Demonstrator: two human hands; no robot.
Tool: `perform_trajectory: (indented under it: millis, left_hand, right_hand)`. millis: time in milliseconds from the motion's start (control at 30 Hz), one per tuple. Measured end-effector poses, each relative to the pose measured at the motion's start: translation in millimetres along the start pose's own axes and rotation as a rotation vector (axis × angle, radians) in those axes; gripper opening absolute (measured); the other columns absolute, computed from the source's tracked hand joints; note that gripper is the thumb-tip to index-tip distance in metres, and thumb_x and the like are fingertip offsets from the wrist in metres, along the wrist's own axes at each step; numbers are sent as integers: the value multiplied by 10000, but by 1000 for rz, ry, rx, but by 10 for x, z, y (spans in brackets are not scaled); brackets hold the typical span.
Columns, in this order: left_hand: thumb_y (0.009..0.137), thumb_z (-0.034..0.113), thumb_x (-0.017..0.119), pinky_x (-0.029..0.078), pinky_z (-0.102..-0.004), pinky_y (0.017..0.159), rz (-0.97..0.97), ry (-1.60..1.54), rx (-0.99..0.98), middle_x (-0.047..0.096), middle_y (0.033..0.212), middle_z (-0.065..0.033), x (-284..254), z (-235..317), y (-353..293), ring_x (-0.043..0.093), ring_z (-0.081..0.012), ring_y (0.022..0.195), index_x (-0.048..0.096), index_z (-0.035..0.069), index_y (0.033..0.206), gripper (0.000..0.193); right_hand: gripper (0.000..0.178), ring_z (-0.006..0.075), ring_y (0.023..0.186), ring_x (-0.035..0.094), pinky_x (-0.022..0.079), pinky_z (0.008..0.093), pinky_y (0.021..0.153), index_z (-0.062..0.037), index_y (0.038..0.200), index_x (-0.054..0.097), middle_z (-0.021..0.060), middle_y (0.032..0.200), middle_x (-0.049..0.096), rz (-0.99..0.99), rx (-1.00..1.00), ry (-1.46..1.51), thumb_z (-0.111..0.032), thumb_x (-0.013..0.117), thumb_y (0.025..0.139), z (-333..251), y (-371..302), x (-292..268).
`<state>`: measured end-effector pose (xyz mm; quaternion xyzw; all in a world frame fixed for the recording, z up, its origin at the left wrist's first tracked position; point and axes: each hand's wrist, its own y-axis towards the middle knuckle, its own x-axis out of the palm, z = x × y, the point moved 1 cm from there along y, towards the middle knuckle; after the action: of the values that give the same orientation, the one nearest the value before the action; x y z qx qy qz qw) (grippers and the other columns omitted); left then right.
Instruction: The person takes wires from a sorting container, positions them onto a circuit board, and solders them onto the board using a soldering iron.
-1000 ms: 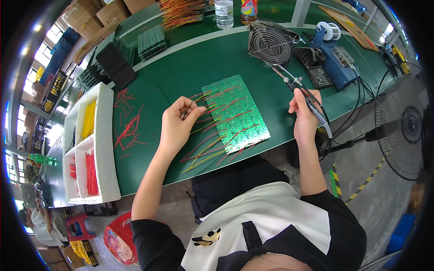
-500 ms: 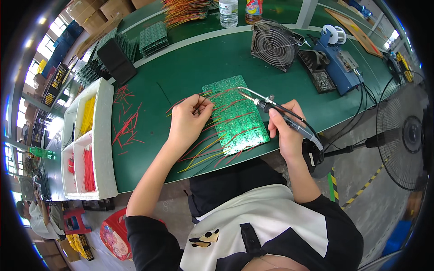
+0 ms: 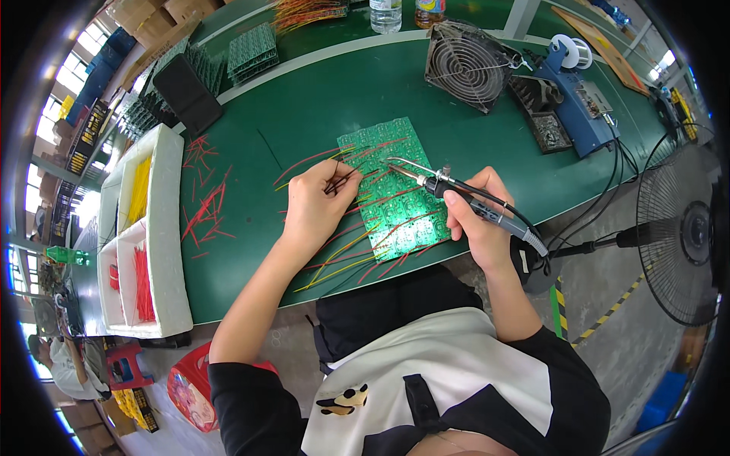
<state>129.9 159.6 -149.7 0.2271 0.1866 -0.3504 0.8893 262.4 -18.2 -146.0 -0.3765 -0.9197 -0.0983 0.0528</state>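
A green circuit board panel (image 3: 395, 199) lies on the green bench, with red, yellow and dark wires fanning out past its left and lower edges. At the board's left edge, my left hand (image 3: 315, 201) is closed in a pinch on thin black wires (image 3: 335, 185), whose ends point toward the board. My right hand (image 3: 484, 232) grips a soldering iron (image 3: 480, 210) with a thin curved metal solder-feed tube above it. The iron's tip hovers over or touches the upper part of the board, just right of my left fingertips; contact is too small to make out.
Left of the board are loose red wires (image 3: 205, 209) and a white foam box (image 3: 173, 251) holding yellow and red wires. Far right stand a small square fan (image 3: 468, 68) and a blue soldering unit (image 3: 582, 114) with a solder spool. A floor fan (image 3: 688, 228) stands right of the bench.
The iron's tip has moved left and slightly down across the board, closer to my left fingers. My left hand keeps its pinch nearly in place. The view has shifted slightly.
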Motion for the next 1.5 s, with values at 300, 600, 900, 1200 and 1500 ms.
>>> perform_trajectory:
  millis: [300, 600, 900, 1200, 1500]
  left_hand:
    - [775, 53, 649, 399, -200, 494, -4, 14, -18, 567, 599, -33, -7, 52, 9, 461, -40, 525, 605, -42, 757, 106]
    - [777, 54, 649, 395, -201, 489, -5, 8, -27, 566, 600, -34, -8, 53, 6, 459, -39, 525, 607, -42, 762, 105]
    - [774, 47, 649, 396, -204, 488, 3, 4, -10, 562, 595, -35, -3, 41, 7, 455, -46, 521, 613, -43, 768, 97]
    - [773, 54, 648, 388, -203, 480, 5, -5, -6, 558, 592, -33, 8, 30, 11, 449, -43, 515, 616, -39, 769, 99]
    - [787, 45, 616, 414, -248, 489, -6, 74, 39, 584, 649, -76, -41, 48, -4, 512, -125, 512, 612, -28, 792, 73]
  right_hand:
    - [235, 39, 480, 495, 366, 178, 398, -60, 759, 435, 18, 594, 539, -6, -19, -39, -101, 663, 800, 4, -5, -9]
    - [249, 36, 475, 485, 361, 178, 398, -63, 754, 429, 19, 586, 535, -13, -23, -51, -113, 668, 801, -2, -5, -7]
    - [230, 42, 450, 473, 359, 175, 399, -59, 758, 436, 32, 567, 536, -12, -50, -24, -105, 657, 806, 14, 8, -15]
    - [189, 66, 424, 462, 371, 185, 399, -36, 804, 446, 68, 576, 549, 90, -127, 95, -87, 627, 828, 27, 47, -108]
    - [157, 85, 448, 461, 358, 192, 430, -40, 815, 469, 70, 590, 540, 319, -219, 44, -112, 604, 846, -40, 251, -432]
